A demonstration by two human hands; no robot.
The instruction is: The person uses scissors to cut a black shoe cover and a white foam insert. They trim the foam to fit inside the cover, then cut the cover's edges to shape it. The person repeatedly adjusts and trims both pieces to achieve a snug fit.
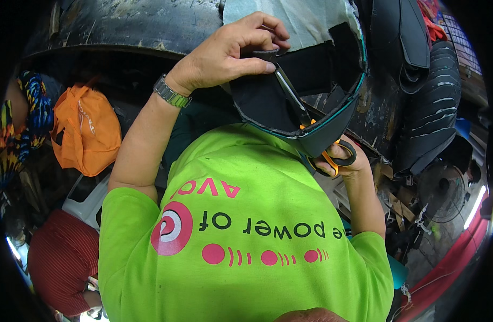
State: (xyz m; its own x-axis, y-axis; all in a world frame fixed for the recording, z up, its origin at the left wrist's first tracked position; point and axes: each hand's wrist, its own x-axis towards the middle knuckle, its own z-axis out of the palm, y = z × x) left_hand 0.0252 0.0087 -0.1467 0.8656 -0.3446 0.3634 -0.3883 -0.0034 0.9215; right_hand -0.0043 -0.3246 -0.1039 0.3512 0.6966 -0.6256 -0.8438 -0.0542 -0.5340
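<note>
My left hand [233, 51] is closed at the top of a black padded fabric piece [321, 134], its thumb and fingers pinching a dark flap [262, 54] of it. The piece curves round like an open shell, with teal piping along its rim and a pale lining sheet [305, 24] at the far side. Lower right, my right hand [351, 161] grips the orange and black handles of a pair of scissors [292, 92]. The blades lie inside the shell and point up toward my left thumb. Part of the scissors is hidden behind the piece's near wall.
A worn dark worktable [134, 27] lies ahead. Stacked black padded pieces [426, 112] stand at the right, above a fan [442, 193]. To the left are an orange bag [88, 131], a white plastic chair [85, 198] and another person's dark red striped clothing [61, 257].
</note>
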